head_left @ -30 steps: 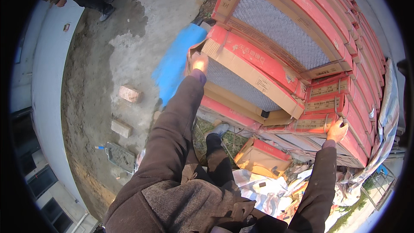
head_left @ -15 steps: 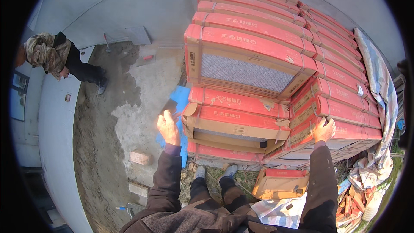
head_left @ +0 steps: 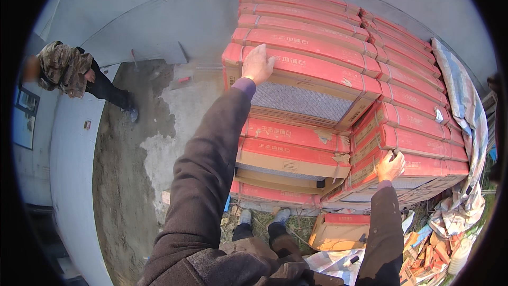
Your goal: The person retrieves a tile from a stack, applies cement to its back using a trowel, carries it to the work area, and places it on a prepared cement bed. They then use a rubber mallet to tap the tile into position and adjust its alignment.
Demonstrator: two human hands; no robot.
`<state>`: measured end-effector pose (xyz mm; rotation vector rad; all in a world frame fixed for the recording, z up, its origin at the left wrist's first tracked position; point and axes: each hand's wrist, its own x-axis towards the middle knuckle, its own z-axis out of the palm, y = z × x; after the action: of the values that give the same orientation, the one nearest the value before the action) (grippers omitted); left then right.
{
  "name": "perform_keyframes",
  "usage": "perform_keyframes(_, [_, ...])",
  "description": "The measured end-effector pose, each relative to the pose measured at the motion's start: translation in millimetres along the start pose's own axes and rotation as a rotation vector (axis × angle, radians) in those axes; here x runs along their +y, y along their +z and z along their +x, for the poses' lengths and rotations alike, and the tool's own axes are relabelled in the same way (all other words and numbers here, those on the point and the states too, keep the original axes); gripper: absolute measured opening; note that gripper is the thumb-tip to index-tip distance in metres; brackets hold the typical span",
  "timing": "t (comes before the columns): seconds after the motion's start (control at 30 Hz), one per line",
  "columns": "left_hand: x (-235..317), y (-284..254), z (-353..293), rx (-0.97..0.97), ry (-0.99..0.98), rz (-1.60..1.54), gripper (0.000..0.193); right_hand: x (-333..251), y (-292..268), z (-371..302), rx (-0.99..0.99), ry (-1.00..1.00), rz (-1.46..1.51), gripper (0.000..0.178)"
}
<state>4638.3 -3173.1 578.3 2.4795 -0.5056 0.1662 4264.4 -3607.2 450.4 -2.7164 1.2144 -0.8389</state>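
Observation:
My left hand [head_left: 257, 66] reaches far forward and rests on the upper left edge of a red and brown tile carton [head_left: 317, 69], beside its strap. Its fingers lie stretched out with the thumb apart. Grey patterned tile [head_left: 301, 100] shows through that carton's open front. To the right, my right hand [head_left: 390, 167] is at the edge of a lower stack of red cartons [head_left: 423, 161]. Its fingers are curled, and what they grip, if anything, is hidden. Between the hands sits an opened carton [head_left: 288, 165] with a torn right corner.
More strapped cartons [head_left: 312, 24] rise in rows behind. Striped sheeting [head_left: 455, 85] hangs along the right side. Near my feet lies an orange-brown carton [head_left: 338, 231], with broken red pieces [head_left: 431, 254] farther right. A person in a camouflage jacket [head_left: 63, 69] stands at the far left beside rough cement ground [head_left: 124, 180].
My left hand has moved forward and right, from beside the stack onto the upper carton. The right hand stays at the carton edge. The view has shifted slightly.

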Motion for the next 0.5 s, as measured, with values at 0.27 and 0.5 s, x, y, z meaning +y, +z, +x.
perform_keyframes(0.27, [-20,18,-85,0.518,0.250,-0.163,0.038,5,6,4,-0.031,0.025,0.004,0.032])
perform_keyframes(0.5, [-101,133,-389,-0.406,-0.735,-0.563,0.022,16,9,9,-0.083,0.008,-0.093,0.040])
